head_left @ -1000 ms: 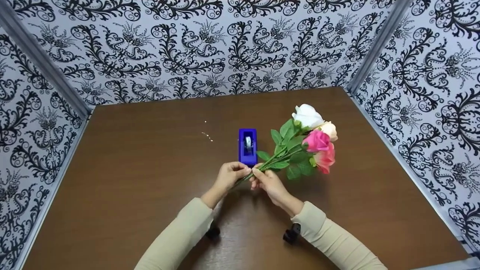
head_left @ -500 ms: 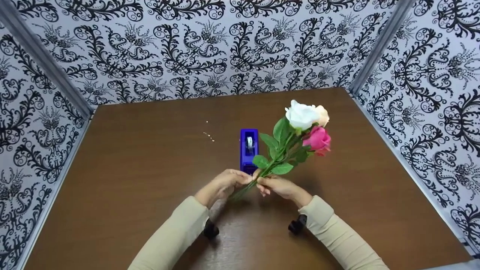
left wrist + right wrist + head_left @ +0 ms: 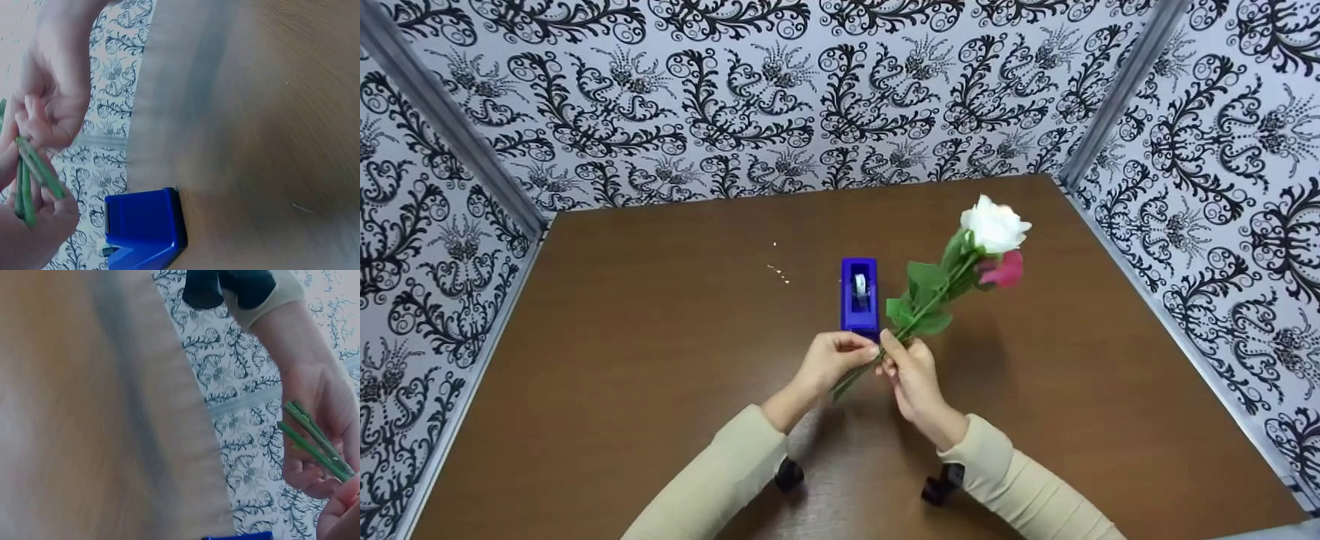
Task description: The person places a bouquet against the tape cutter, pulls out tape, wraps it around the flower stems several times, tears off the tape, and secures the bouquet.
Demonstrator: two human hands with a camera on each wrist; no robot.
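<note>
A bouquet of roses is held slantwise above the table, with a white rose and a pink rose at its top and green leaves lower down. My right hand grips the green stems just below the leaves. Close beside it, the thumb and fingers of my left hand pinch at the same stems, whose cut ends stick out below. Whether tape lies between the fingertips cannot be made out. Just beyond the hands stands a blue tape dispenser with a roll in it.
Small pale scraps lie on the brown table, left of the dispenser. Patterned wall panels enclose the back and sides. Black wrist cameras hang beneath the cuffs.
The bouquet has turned in the hands, so the coral rose and cream rose have gone out of sight behind the white one. Both hands remain at the stems, the right more upright.
</note>
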